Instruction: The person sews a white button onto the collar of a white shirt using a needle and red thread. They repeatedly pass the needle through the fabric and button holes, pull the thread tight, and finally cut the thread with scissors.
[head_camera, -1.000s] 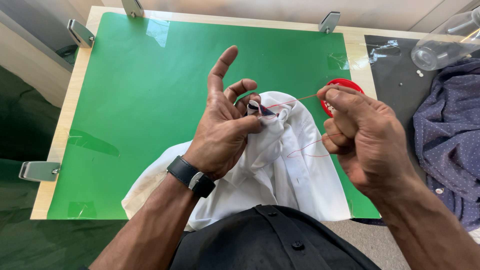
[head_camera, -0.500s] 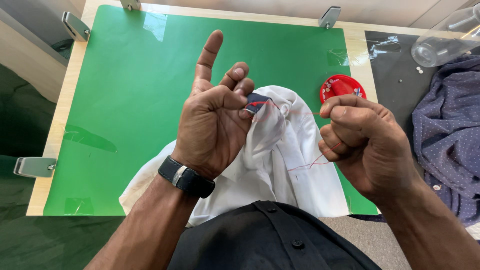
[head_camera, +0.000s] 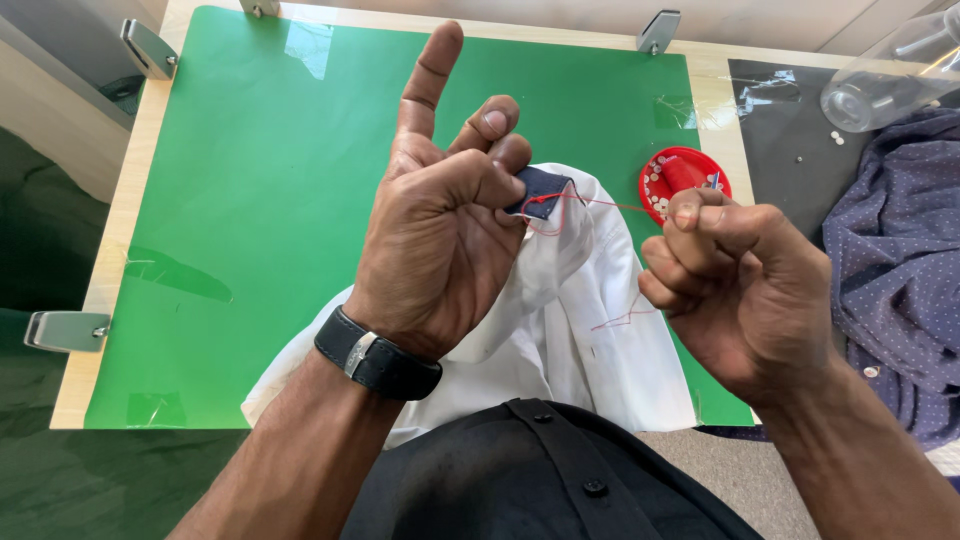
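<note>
Drawn closer now, right hand pinches red thread; left hand fingers clamp navy patch, forefinger upright.

Left hand pinching, right hand fisted.

Black wristwatch, dark buttoned shirt.

A: Hidden items?

B: White garment: near part behind the left hand and the person's dark shirt. Navy patch: left part under the fingers. Needle: too small to tell within the right hand.

A: Cut off or unclear?

B: Dotted blue cloth and clear container: both cropped at the right edge. Red dish: contents indistinct, near rim behind knuckles.
</note>
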